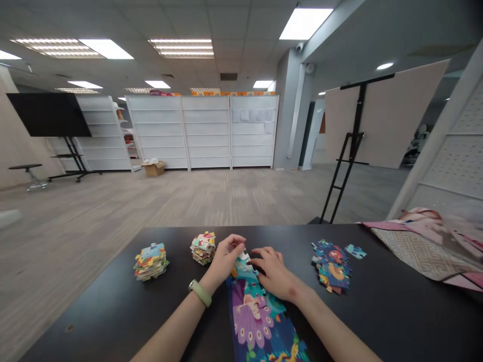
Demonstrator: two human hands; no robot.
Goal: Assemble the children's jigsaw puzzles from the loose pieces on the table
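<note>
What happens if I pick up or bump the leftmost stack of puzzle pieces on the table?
The leftmost stack of jigsaw pieces will probably slide apart if pushed, since the pieces lie loose and uneven with overhanging edges. They look like thin card, so each is likely light and fairly stiff. Lifted from the top or sides, the stack would likely shed pieces.

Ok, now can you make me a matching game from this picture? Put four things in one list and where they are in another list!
Things:
1. Pale green wristband
2. Loose dark blue puzzle pieces
3. Half-built jigsaw puzzle
4. Patterned sheet

Places:
A. On the right end of the dark table
B. Under the right hand
C. On the left wrist
D. In a heap to the right of the right hand

Right pairs: 1-C, 2-D, 3-B, 4-A
</note>
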